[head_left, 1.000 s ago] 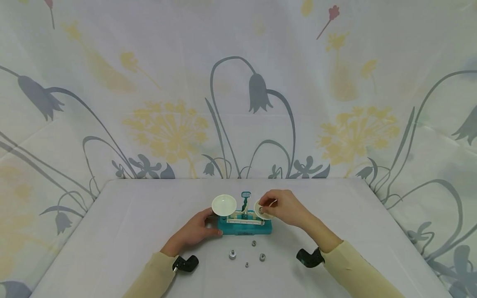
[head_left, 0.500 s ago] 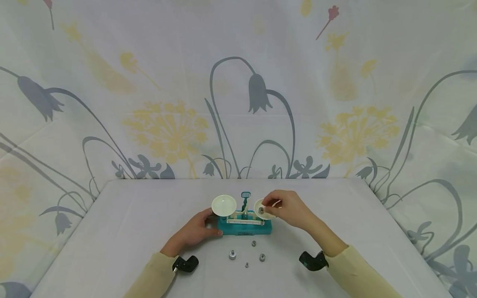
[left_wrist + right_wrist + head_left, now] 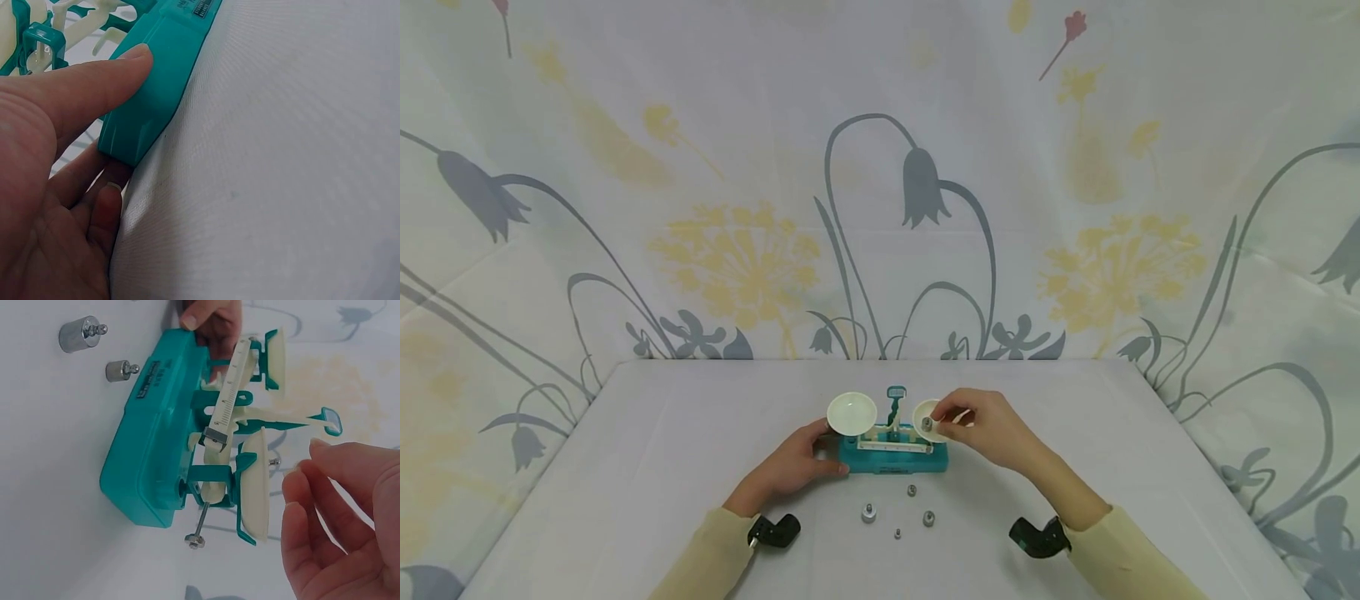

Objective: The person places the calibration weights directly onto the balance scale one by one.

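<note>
A teal balance scale [image 3: 892,462] with two cream pans stands on the white table. My left hand [image 3: 793,461] grips the left end of its base, thumb on the front face and fingers round the end, as the left wrist view shows. A small metal weight [image 3: 927,424] sits in the right pan [image 3: 253,494]; only its knob shows over the rim in the right wrist view. Beside that pan is my right hand [image 3: 344,515], thumb and fingertips loosely bent with nothing between them. The left pan [image 3: 852,412] holds nothing visible.
In front of the scale stand several loose metal weights, among them a large one [image 3: 868,513], a medium one [image 3: 928,518] and a tiny one [image 3: 897,533]. A sliding rider [image 3: 214,437] sits on the scale's beam. Behind the table hangs a flower-patterned curtain [image 3: 880,250].
My right hand has let go of the weight in the right pan and drawn back a little to the right and toward me. The left hand has stayed on the base.
</note>
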`<state>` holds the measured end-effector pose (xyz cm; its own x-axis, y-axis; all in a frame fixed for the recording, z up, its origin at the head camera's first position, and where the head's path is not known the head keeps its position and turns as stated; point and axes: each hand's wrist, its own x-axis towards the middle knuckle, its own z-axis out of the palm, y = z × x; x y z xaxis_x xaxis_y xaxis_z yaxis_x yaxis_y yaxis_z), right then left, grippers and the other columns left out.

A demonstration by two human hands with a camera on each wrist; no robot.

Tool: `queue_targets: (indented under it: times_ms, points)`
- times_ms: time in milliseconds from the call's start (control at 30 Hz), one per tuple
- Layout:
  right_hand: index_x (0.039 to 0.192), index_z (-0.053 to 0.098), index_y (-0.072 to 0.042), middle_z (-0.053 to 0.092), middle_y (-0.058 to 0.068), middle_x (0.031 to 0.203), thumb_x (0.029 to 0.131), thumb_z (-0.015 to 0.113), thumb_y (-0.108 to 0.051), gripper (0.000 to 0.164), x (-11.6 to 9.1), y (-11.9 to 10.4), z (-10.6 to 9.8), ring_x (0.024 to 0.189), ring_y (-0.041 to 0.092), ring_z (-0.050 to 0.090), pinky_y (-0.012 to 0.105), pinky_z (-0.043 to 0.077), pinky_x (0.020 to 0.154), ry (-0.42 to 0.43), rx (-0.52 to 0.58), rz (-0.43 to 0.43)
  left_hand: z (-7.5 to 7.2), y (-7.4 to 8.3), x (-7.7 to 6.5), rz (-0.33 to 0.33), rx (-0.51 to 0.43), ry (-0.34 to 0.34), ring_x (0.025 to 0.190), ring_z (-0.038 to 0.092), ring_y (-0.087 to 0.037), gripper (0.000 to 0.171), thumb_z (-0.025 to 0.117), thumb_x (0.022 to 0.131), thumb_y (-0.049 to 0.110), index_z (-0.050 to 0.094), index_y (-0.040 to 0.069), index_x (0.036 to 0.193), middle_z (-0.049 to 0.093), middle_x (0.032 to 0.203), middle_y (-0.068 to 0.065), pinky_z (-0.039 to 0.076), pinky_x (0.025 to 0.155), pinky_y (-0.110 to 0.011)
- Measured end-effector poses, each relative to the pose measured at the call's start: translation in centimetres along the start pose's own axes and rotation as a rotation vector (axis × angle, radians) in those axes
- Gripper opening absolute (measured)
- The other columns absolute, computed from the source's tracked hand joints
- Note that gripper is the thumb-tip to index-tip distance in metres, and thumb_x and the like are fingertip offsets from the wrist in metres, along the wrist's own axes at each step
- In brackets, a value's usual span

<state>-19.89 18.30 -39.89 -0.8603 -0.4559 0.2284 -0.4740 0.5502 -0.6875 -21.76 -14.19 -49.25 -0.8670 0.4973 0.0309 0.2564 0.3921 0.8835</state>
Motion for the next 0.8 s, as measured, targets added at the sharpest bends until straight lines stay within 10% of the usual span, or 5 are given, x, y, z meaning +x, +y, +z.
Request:
queue_targets:
  times_ms: [800]
  points:
    - [0.098, 0.073, -0.012, 0.071, 0.008, 0.094, 0.089, 0.074, -0.007, 0.01, -2.9, -0.7, 1.5, 0.084, 0.013, 0.064, 0.027, 0.056, 0.072, -0.079, 0.18, -0.064, 0.0, -0.1, 0.1, -0.003, 0.001, 0.001, 0.13, 0.049, -0.035, 0.066, 0.081, 0.084, 0.019, 0.05, 0.004, 0.141, 0.054, 0.141, -0.011, 0.035, 0.111, -0.055]
